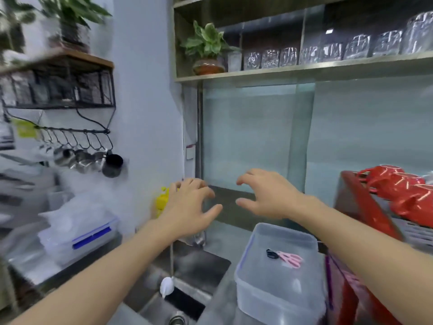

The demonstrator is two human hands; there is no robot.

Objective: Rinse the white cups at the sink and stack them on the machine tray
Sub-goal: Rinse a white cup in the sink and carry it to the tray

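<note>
Both my hands are raised in front of me above the counter, empty. My left hand (pixel 189 202) has loosely curled fingers and hovers above the steel sink (pixel 187 277). My right hand (pixel 264 195) is spread with bent fingers, a short way to its right. No white cup shows in the view. Red cups (pixel 403 191) lie upside down on the red machine's tray (pixel 417 231) at the right edge. A thin tap spout with a white tip (pixel 167 286) hangs over the sink basin.
A lidded clear plastic box (pixel 278 273) with pink scissors (pixel 289 258) on it sits right of the sink. Another clear box with blue clips (pixel 79 231) stands on the left counter. Metal cups (pixel 93 160) hang from wall hooks. A yellow object (pixel 161 200) is behind my left hand.
</note>
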